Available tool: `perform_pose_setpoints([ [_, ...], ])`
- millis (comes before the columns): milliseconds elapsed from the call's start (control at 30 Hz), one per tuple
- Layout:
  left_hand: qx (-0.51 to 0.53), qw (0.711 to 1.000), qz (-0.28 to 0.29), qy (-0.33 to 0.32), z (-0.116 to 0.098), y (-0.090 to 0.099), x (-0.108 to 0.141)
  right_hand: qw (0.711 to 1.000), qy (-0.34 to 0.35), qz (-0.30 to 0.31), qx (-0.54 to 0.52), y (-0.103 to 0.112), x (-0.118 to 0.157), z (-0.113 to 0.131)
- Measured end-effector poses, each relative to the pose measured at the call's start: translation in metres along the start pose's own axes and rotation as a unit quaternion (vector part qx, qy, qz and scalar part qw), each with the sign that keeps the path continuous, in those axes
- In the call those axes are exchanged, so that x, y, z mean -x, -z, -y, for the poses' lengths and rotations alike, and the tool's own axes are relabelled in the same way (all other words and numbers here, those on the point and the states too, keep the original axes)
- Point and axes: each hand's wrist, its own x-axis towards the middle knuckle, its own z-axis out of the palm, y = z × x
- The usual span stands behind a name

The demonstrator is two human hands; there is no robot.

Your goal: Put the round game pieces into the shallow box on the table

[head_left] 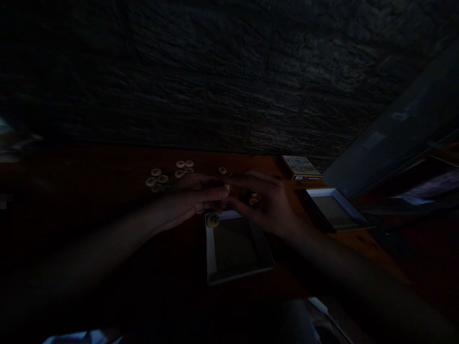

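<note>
In dim light my left hand (190,197) and my right hand (263,198) meet above an open box tray (211,253). A small pale Chinese chess piece (227,188) shows at their fingertips, and the fingers of both hands close on it. Just below my left fingers, a round chess piece (213,220) with a dark character appears at the tray's far left corner; whether it rests there or hangs above, I cannot tell. Another chess piece (253,201) is partly hidden behind my right hand.
Several chess pieces (163,178) lie in loose groups at the left on the wooden table (107,191). A single chess piece (222,170) lies farther back. To the right are a printed box (301,166) and a second open tray (349,210). A stone wall (215,86) rises behind.
</note>
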Motion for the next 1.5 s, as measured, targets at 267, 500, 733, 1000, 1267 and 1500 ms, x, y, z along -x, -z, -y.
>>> perform_pose_setpoints([
  [267, 0.006, 1.0, 0.0, 0.009, -0.0002, -0.0013, -0.0006, 1.0, -0.002, -0.003, 0.004, 0.0, 0.0, 0.0013],
  [500, 0.0, 1.0, 0.002, 0.002, -0.0009, -0.0008, 0.0004, 1.0, -0.007, -0.002, 0.002, 0.0003, -0.0002, 0.0019],
  [733, 0.009, 1.0, 0.016, -0.001, 0.0013, -0.0009, 0.0, 1.0, 0.014, -0.004, -0.004, 0.0004, -0.001, 0.001],
  [1000, 0.016, 0.999, 0.027, -0.012, -0.0018, -0.0023, 0.0016, 1.0, 0.011, 0.002, 0.007, 0.0019, -0.0021, 0.0018],
  [1267, 0.01, 1.0, 0.018, -0.021, 0.0003, -0.001, -0.001, 1.0, 0.01, -0.003, 0.012, 0.0015, -0.0015, 0.0025],
  [1500, 0.02, 0.999, 0.025, -0.013, 0.0003, 0.0005, -0.0026, 0.999, 0.008, 0.003, 0.036, 0.003, -0.0023, 0.0042],
])
